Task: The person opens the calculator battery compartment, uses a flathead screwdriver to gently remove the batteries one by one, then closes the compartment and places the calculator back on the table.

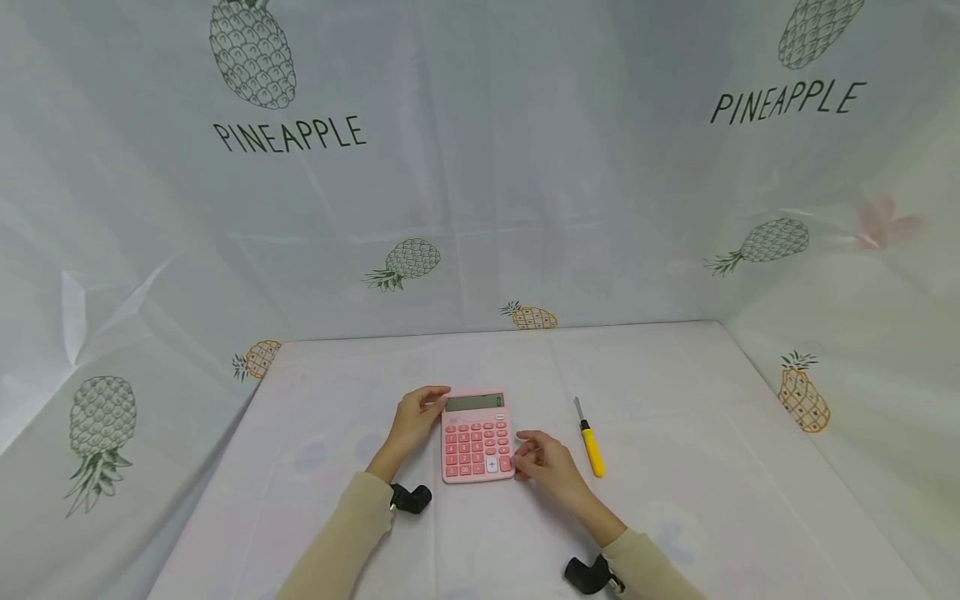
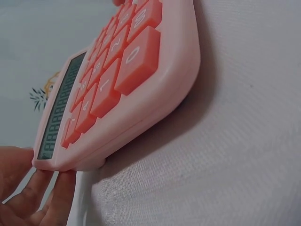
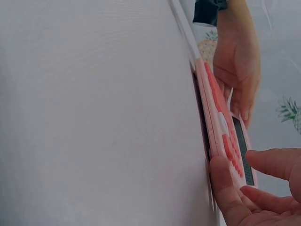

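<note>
A pink desktop calculator [image 1: 477,450] lies on the white surface [image 1: 480,542], its display [image 1: 474,402] toward twelve o'clock. The head view alone gives the whole layout: the left hand [image 1: 418,417] at the calculator's ten o'clock corner, the right hand [image 1: 551,467] at its four o'clock edge, and a yellow-handled screwdriver [image 1: 595,454] lying apart at three o'clock, tip toward eleven. It also shows a single digit at the display's right end. The left wrist view adds faint eight-shaped segments across the screen and reveals the left grip closed round that corner, fingertips against the casing. The right wrist view, low and side-on, shows a dark gap under the calculator's edge and right-hand fingertips beside it; whether that grip pinches the edge, I cannot tell.
</note>
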Motion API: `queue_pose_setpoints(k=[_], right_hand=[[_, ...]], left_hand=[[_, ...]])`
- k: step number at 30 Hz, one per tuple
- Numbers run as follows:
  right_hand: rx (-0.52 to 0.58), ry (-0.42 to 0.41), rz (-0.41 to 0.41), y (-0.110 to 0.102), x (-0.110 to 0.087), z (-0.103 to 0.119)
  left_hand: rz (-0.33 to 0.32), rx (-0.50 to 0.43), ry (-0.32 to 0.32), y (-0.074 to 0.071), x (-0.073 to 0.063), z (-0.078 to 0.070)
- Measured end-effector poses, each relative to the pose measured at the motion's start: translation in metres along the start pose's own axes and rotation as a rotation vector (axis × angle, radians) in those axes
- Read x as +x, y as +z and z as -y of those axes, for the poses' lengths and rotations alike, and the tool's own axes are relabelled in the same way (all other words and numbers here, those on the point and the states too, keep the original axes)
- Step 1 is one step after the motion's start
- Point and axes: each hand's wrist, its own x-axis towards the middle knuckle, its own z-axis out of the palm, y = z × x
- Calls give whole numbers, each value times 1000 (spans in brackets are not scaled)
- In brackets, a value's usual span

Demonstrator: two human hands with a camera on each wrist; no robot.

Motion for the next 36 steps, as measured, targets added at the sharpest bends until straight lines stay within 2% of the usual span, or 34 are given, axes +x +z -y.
queue_pose_setpoints(k=[10, 16, 22, 36], right_hand=[[-29, -9, -10, 3, -1, -1], [-68, -19, -25, 5, 0, -1], [-130, -42, -42, 5, 1, 0], [-129, -22, -63, 8, -1, 1]], left_hand=[[-15, -54, -29, 1, 1, -1], [-26, -68, -22, 2, 1, -2], [-42, -50, -27, 2, 2, -3], [-61, -6, -21, 2, 0, -7]])
